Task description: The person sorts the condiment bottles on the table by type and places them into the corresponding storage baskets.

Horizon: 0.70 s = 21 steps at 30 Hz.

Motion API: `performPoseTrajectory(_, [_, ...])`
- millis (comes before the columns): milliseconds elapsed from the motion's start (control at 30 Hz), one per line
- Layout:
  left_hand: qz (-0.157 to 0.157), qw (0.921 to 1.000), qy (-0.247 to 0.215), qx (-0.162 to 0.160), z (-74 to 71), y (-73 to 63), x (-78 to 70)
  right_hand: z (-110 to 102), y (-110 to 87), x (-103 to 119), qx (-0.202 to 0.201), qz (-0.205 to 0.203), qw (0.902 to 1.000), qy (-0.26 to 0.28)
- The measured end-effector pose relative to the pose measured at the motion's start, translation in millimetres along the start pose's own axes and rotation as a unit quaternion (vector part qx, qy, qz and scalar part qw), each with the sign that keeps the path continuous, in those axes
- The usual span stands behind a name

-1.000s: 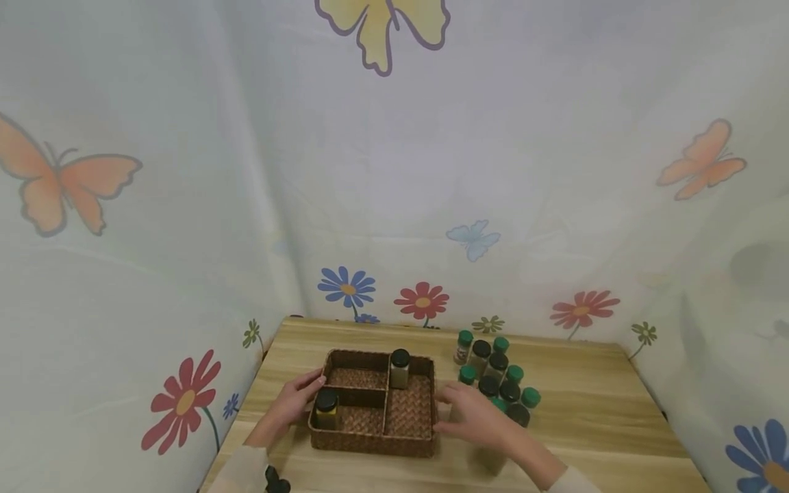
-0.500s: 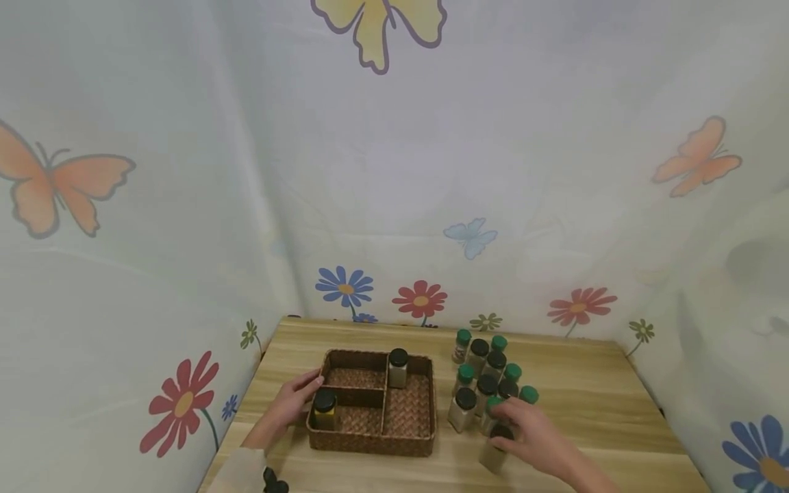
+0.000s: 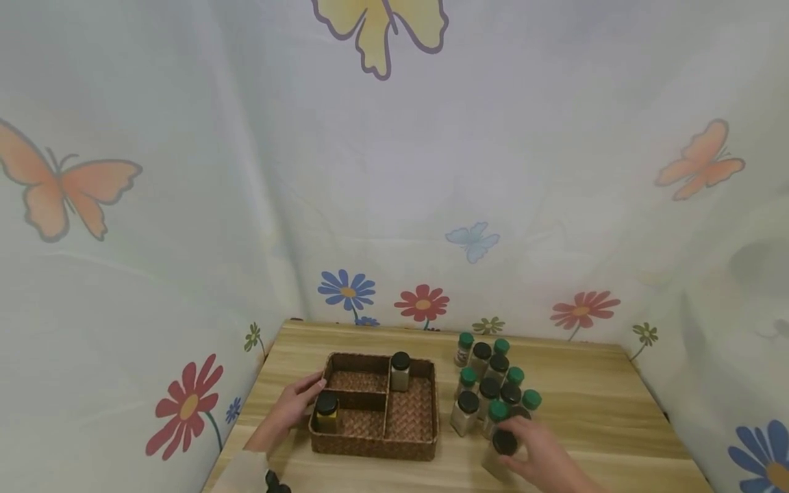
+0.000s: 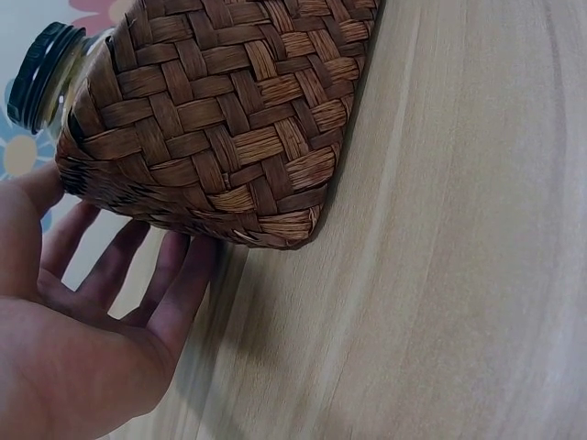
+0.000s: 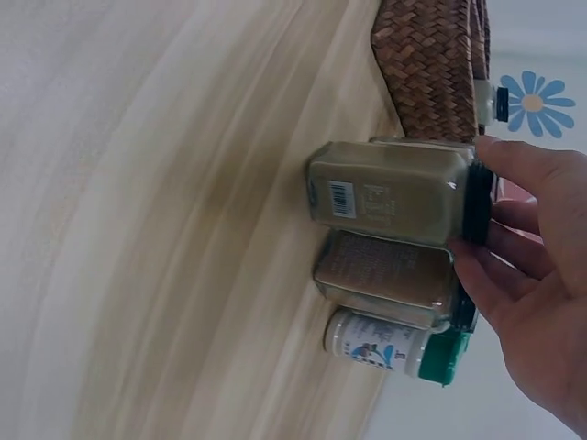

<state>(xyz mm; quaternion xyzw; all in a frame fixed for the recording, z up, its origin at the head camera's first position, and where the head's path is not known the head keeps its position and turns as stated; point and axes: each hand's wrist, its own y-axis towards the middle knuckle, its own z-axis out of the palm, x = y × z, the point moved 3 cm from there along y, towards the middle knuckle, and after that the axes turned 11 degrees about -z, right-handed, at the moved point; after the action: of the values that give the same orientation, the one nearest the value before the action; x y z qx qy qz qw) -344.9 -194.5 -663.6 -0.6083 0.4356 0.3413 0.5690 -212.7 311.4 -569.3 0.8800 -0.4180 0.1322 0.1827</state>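
On the table a woven basket (image 3: 374, 448) is split into three compartments. A black-lidded jar (image 3: 327, 414) stands in its front left compartment and another black-lidded jar (image 3: 400, 373) at the back of the right one. My left hand (image 3: 292, 407) grips the basket's left side, thumb at the rim and fingers along the outer wall. My right hand (image 3: 537, 453) pinches the black lid of a square glass spice jar (image 5: 390, 192) between thumb and fingers. That jar holds a tan powder. Beside it are a brown-filled jar (image 5: 385, 280) and a green-capped shaker (image 5: 390, 348).
Several spice jars with black or green lids, such as a green-lidded jar (image 3: 496, 414), cluster right of the basket on the wooden table (image 3: 592, 397). A small black object (image 3: 276, 483) lies near my left sleeve. Flower-printed cloth (image 3: 407, 171) hangs around the table.
My right hand has left the basket's right side and moved right and toward me to the nearest jar, whose lid it now pinches. My left hand has stayed at the basket.
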Motion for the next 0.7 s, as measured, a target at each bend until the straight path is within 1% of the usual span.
performPoseTrajectory(100, [-0.001,1.0,-0.003,-0.001,-1.2,-0.7,0.3,5,-0.9,-2,-0.008,0.006,0.9998,0.016])
performPoseTrajectory(267, [-0.001,1.0,-0.01,-0.002,-0.8,-0.5,1.4,10,-4.3,-5,-0.036,0.024,0.9973,0.059])
performPoseTrajectory(400, [0.001,0.9999,-0.012,-0.001,-0.6,0.2,1.3,16,-8.0,-6,-0.051,0.058,0.9932,0.087])
performPoseTrajectory(567, [-0.001,0.9999,-0.011,0.002,-0.6,1.3,2.9,22,-10.0,-9,-0.058,0.108,0.9891,0.082])
performPoseTrajectory(700, [-0.006,1.0,-0.007,0.001,-1.3,1.3,1.5,23,-8.7,-10,-0.07,0.148,0.9828,0.086])
